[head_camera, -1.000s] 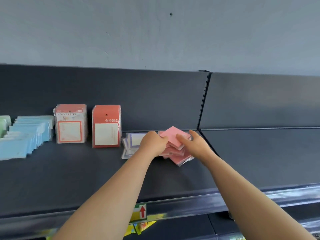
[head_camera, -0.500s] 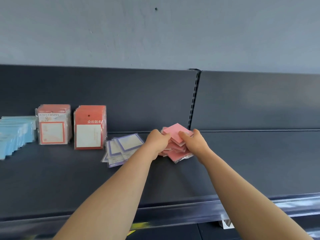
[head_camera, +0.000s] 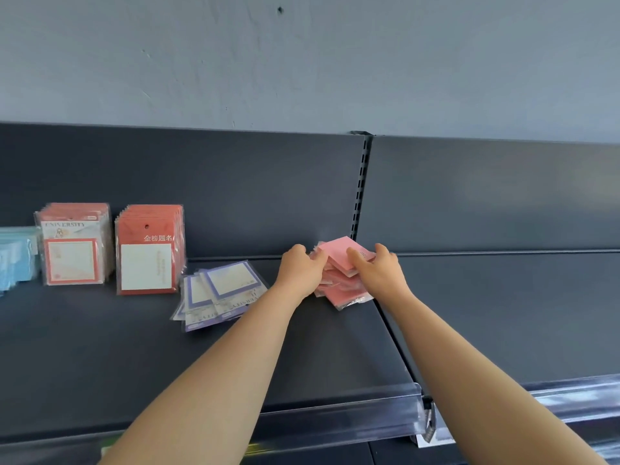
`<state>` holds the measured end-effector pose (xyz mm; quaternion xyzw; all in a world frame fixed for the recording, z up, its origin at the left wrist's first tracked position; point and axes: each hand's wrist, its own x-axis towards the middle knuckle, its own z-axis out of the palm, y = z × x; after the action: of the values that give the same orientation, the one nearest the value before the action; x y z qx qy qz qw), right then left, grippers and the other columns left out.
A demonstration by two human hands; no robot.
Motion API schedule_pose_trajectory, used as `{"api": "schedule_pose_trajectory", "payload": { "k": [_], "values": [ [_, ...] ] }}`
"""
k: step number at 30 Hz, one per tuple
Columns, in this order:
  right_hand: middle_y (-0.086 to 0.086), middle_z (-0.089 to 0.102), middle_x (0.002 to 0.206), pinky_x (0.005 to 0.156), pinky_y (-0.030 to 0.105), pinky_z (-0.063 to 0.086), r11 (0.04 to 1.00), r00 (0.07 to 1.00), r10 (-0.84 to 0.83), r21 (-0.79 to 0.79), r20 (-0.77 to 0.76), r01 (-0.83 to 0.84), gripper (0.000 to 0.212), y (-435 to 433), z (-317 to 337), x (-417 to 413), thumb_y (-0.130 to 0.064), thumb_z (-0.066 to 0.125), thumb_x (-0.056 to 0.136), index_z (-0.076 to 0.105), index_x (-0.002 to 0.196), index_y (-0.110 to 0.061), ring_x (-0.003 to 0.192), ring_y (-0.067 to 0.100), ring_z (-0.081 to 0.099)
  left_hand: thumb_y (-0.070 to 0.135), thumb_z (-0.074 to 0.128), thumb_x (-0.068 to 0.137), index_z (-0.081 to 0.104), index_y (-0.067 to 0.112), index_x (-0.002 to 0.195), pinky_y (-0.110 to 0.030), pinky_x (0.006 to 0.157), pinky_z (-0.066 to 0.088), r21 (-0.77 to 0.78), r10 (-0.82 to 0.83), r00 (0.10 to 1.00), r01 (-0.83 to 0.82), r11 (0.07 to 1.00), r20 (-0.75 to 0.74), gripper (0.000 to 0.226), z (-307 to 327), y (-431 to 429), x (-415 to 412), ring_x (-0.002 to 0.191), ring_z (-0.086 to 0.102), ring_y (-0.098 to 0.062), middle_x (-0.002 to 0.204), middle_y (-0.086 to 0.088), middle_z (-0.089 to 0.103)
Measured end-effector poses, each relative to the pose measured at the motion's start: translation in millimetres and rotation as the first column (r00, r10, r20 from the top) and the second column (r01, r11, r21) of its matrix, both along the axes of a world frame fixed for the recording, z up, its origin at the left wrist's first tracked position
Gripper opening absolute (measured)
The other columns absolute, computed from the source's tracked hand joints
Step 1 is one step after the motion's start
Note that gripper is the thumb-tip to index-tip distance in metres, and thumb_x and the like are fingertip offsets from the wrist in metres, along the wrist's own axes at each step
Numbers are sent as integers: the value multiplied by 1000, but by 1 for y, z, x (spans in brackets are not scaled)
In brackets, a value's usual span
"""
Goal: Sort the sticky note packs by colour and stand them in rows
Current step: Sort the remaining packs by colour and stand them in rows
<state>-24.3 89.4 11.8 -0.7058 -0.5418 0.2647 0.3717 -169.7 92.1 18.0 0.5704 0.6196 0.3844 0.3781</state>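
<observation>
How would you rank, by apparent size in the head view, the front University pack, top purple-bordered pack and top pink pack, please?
Front University pack
top purple-bordered pack, lying flat, so foreshortened
top pink pack, partly under the right hand

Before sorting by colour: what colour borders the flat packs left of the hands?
The flat packs are purple-bordered; head view.

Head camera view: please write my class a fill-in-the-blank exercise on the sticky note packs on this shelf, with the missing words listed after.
1. The left hand and right hand both hold the pile of packs coloured ____.
2. The purple-bordered packs are not standing; they lie ____ on the shelf.
3. The row marked UNIVERSITY stands beside a second upright row coloured ____.
4. The far-left packs are coloured ____.
Missing words: pink; flat; red; blue.
</observation>
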Motion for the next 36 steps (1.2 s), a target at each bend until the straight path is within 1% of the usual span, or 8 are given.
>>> {"api": "schedule_pose_trajectory", "payload": {
  "k": [4, 8, 11, 15, 20, 25, 30, 36],
  "values": [
    [6, 20, 158, 114, 35, 23, 971, 983, -17, 236, 183, -27, 63, -14, 13, -15, -44, 48, 96, 35, 145, -7, 145, 20, 19, 35, 48, 99, 51, 17, 101, -26, 77, 36, 123, 30, 989, -12, 992, -147, 18, 9, -12, -17, 91, 42, -20, 112, -5, 46],
    [0, 33, 153, 106, 20, 26, 903, 965, 93, 387, 246, -185, 44, -25, 19, -56, -31, 48, 99, 49, 137, -10, 140, 14, 32, 32, 48, 98, 47, 8, 137, -31, 92, 41, 228, 188, 948, -130, 965, -256, 46, 10, -23, -66, 120, 51, -26, 134, -8, 54],
    [4, 55, 136, 89, 8, 30, 887, 938, 243, 335, 248, -318, 35, -28, 7, -94, -25, 53, 97, 59, 127, -8, 122, 17, 51, 32, 48, 97, 53, 9, 131, -38, 94, 43, 224, 300, 875, -227, 948, -380, 42, 0, -29, -114, 119, 52, -32, 130, -11, 58],
    [7, 59, 131, 96, 25, 39, 933, 935, 312, 132, 170, -336, 45, -25, -17, -130, -29, 56, 95, 52, 135, -9, 115, 22, 57, 37, 47, 94, 58, 7, 111, -37, 78, 44, 83, 302, 784, -307, 948, -542, 36, -24, -39, -162, 102, 56, -35, 111, -13, 62],
    [11, 61, 127, 94, 28, 44, 958, 959, 285, 29, 2, -285, 56, -20, -28, -152, -25, 66, 88, 48, 138, -4, 115, 23, 58, 26, 54, 92, 64, 2, 91, -28, 52, 33, 68, 218, 904, -208, 976, -368, 26, -34, -45, -173, 66, 50, -21, 75, -7, 58],
    [6, 68, 102, 85, 27, 48, 976, 974, 217, 4, -68, -218, 51, -28, -30, -149, -16, 74, 81, 57, 127, -3, 98, 20, 64, 25, 63, 87, 45, 6, 66, -27, 50, 27, 4, 223, 945, -228, 974, -238, 34, -34, -42, -177, 57, 41, -20, 64, -6, 45],
    [2, 68, 93, 76, 16, 44, 967, 956, 254, 44, -146, -250, 35, -34, -36, -142, -9, 73, 81, 67, 115, -6, 79, 9, 61, 39, 73, 81, 59, 1, 98, -30, 66, 44, -108, 197, 972, -211, 972, -128, 44, -28, -34, -183, 88, 63, -28, 93, -8, 62],
    [6, 72, 103, 85, 24, 53, 958, 930, 286, 40, -230, -285, 37, -32, -40, -138, -8, 74, 80, 67, 116, -7, 86, 14, 66, 24, 68, 87, 62, 8, 106, -32, 74, 54, -95, 94, 994, -99, 991, -56, 25, -25, -34, -178, 93, 64, -23, 103, -5, 67]
  ]
}}
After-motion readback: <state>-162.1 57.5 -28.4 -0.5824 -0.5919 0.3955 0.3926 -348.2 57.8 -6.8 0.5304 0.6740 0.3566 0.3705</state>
